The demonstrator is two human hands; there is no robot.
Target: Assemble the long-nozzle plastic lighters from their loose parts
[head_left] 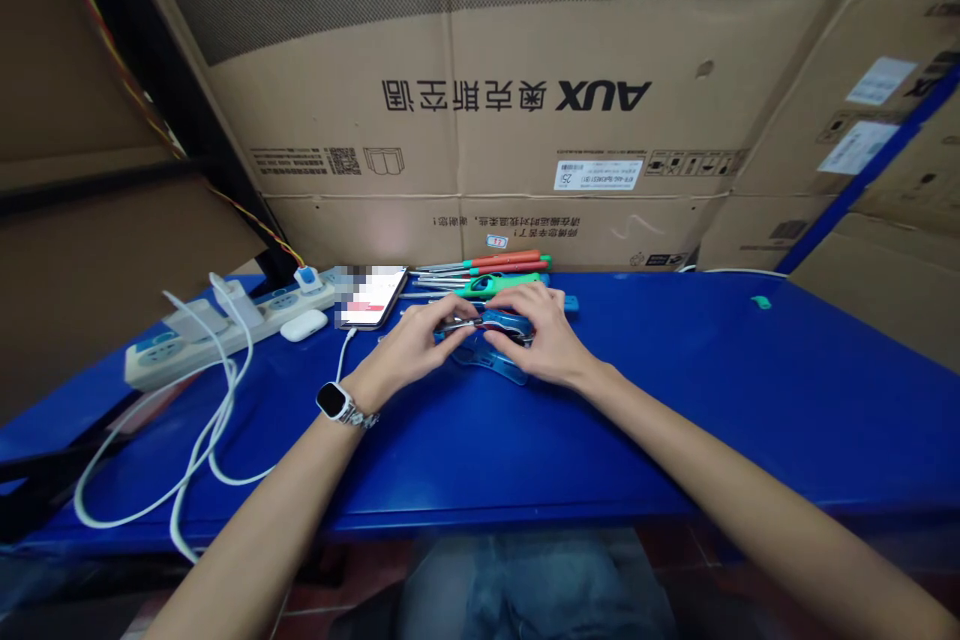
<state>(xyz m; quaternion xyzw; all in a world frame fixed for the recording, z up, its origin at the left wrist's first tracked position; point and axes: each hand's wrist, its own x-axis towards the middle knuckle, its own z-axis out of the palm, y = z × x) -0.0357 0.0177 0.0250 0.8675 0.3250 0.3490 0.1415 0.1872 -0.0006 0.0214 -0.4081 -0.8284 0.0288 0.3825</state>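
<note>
Both hands meet over the middle of the blue table, around a blue long-necked lighter (507, 323). My right hand (546, 335) is closed round its blue body, fingers on top and thumb below. At its left end, my left hand (420, 340) pinches a thin dark and metallic part (457, 325) between thumb and fingers. Just under the hands, a translucent blue casing piece (491, 360) lies on the table, partly covered by them. Behind the hands are several long lighters, among them a green one (514, 282) and an orange-red one (517, 260), with metal necks pointing left.
A lit phone (373, 296) on a white cable lies left of the lighters, near a white earphone case (304, 324). A power strip (157, 362) with chargers and looping cables occupies the table's left. Cardboard (517, 40) stands behind; a small green piece (761, 302) lies far right.
</note>
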